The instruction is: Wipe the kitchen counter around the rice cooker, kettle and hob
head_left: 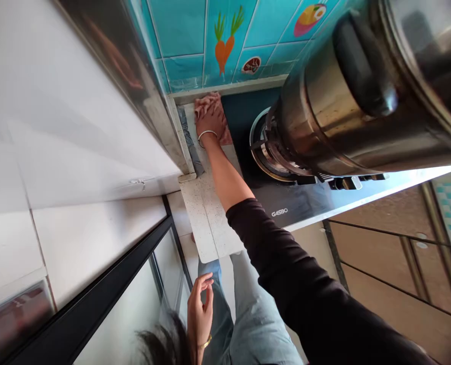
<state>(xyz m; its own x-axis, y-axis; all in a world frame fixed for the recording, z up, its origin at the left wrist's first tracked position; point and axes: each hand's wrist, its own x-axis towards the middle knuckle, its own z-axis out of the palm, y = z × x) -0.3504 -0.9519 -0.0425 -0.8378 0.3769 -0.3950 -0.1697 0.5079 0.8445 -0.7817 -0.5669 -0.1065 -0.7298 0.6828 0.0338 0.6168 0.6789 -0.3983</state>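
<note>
My right hand (211,121) presses down on a crumpled reddish-pink cloth (225,136), in the back corner of the pale speckled counter (200,223). Its fingers bend over the cloth, and a thin bangle circles the wrist. Part of the cloth reaches the left edge of the black gas stove (256,197). My left hand (199,314) hangs low near my legs, in front of the counter. Its fingers are loosely curved, a gap shows between thumb and forefinger, and it holds nothing.
A large steel pot (324,116) with a black handle stands on the burner to the right. Turquoise tiles (183,30) line the back wall. A white wall panel (77,111) rises on the left, above a black-framed glass door (134,294). Stove knobs (345,183) sit along the front.
</note>
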